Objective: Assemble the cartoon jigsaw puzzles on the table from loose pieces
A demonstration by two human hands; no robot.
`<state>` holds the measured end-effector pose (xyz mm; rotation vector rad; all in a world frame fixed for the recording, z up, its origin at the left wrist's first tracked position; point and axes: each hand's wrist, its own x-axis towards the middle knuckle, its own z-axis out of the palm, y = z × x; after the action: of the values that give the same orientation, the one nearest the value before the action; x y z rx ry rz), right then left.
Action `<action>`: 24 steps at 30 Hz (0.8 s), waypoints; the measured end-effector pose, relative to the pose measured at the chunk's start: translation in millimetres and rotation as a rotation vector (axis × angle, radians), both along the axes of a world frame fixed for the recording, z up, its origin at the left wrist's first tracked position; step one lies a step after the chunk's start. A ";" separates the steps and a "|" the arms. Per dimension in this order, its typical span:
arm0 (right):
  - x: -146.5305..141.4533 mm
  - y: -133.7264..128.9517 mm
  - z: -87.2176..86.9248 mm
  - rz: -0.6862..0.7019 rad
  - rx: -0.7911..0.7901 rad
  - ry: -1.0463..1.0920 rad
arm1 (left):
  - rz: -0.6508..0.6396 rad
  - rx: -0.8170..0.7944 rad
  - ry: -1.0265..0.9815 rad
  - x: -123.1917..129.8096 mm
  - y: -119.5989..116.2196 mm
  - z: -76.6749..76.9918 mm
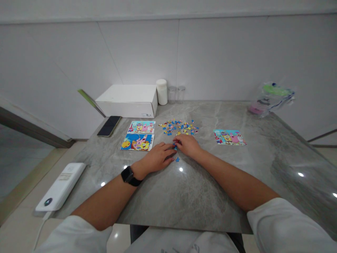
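- In the head view, a grey marbled table [205, 200] is seen; over its middle, both bare hands are brought close to each other.
- The left hand [161, 156] is laid low at the table, with its palm side turned down; its thumb and fingers are held apart, and nothing is clamped between them; its forward fingertips are placed at a small blue puzzle piece [175, 148].
- The right hand [186, 144] is placed just beside; its thumb and forefinger are drawn together at the same blue piece; whether it is really clamped by them cannot be told, because it is partly covered.
- A loose puzzle piece [177, 159] is found on the table, near the left thumb; beyond the hands, a pile of puzzle pieces [170, 128], mainly blue and yellow, is spread.
- To the left of the pile, two cartoon cards are laid, the upper card [141, 127] just behind the lower card [137, 142]; to the right, another cartoon card [230, 137] is placed, well apart.
- A dark phone [109, 126] is set near the left edge; behind, a white box [126, 100] and a white bottle [162, 93] are stood near the wall [216, 59].
- On the left wrist, a black watch [127, 174] is worn.
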<state>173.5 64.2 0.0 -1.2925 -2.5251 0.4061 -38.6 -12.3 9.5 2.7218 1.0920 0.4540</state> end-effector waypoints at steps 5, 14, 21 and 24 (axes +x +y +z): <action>2.6 -0.7 -1.5 0.003 0.025 0.046 | 0.005 -0.026 0.010 -0.6 0.2 1.8; 19.2 7.4 6.9 -0.031 0.079 0.209 | 0.005 -0.058 -0.027 -1.6 1.5 1.6; 27.6 9.8 22.0 -0.074 0.088 0.259 | 0.016 -0.061 -0.032 -1.3 0.9 3.2; 30.8 10.6 29.5 -0.106 0.069 0.262 | 0.016 -0.057 -0.028 -1.5 1.7 3.3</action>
<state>204.3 74.8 29.5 -1.2512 -2.2257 0.4303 -40.1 -10.6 12.8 2.6508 1.1031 0.4550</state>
